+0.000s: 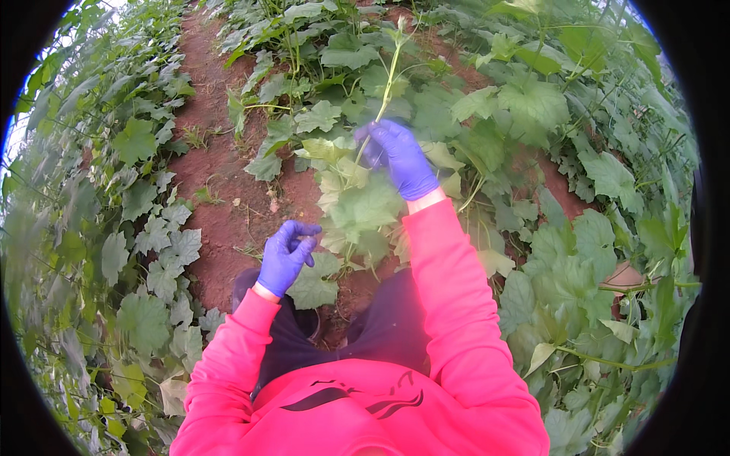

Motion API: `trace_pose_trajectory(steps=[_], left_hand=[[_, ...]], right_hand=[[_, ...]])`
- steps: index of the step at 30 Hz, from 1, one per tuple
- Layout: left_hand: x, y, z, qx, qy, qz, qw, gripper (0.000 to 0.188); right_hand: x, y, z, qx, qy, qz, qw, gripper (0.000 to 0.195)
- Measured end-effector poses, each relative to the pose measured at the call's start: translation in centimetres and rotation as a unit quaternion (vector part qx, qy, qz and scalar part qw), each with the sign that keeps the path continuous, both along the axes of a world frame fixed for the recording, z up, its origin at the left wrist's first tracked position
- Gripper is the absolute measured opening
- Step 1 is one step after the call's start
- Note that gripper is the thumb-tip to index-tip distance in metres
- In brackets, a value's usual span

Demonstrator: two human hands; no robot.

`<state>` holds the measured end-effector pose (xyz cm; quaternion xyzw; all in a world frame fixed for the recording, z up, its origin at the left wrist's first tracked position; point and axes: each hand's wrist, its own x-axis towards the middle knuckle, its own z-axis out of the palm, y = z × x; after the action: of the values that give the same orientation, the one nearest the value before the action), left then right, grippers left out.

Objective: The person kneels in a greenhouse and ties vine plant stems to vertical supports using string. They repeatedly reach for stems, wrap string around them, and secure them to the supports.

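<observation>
Both my hands wear thin purple gloves. My right hand [399,157] is raised ahead of me with its fingers closed around a pale green vine stem [390,80], whose upper part stands up beyond the fingers with a small pale tip. Large lobed leaves [365,211] lie just below that hand, somewhat blurred. My left hand [290,253] is nearer my body, over the soil beside those leaves. Its fingers are curled, the thumb and forefinger tips apart, and nothing shows between them.
Dense leafy vines [154,256] rise on the left, and more vines [570,273] fill the right side. A strip of reddish bare soil [211,114] runs away from me between the rows. Thin stems [621,365] reach across at the lower right.
</observation>
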<state>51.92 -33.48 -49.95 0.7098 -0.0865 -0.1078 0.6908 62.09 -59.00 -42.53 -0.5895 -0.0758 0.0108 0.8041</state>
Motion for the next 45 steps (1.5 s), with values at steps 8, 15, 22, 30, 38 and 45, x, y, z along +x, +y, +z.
trace_pose_trajectory(steps=[8,15,22,30,38,45], left_hand=[[5.5,-5.2,7.4,-0.133,-0.071,-0.048,0.987,0.052],[3.7,-7.2,8.2,-0.125,-0.026,-0.028,0.991,0.025],[2.4,-7.3,9.0,-0.166,0.011,-0.089,0.982,0.029],[3.8,-4.5,9.4,0.093,-0.032,-0.117,0.988,0.029],[8.5,-8.2,18.4,-0.007,-0.240,0.061,0.969,0.031],[8.6,-9.5,18.8,-0.105,-0.084,-0.009,0.991,0.030]], right_hand=[[-0.5,-0.3,7.7,-0.077,-0.100,0.087,0.988,0.030],[-2.1,-1.6,9.2,-0.129,-0.123,0.055,0.982,0.029],[-3.2,-1.0,9.0,-0.089,-0.130,0.067,0.985,0.028],[-4.4,-0.5,9.2,-0.135,-0.138,0.044,0.980,0.025],[-4.2,0.7,8.3,-0.188,-0.130,0.061,0.972,0.024],[-4.8,1.4,7.4,-0.227,-0.116,0.071,0.964,0.023]])
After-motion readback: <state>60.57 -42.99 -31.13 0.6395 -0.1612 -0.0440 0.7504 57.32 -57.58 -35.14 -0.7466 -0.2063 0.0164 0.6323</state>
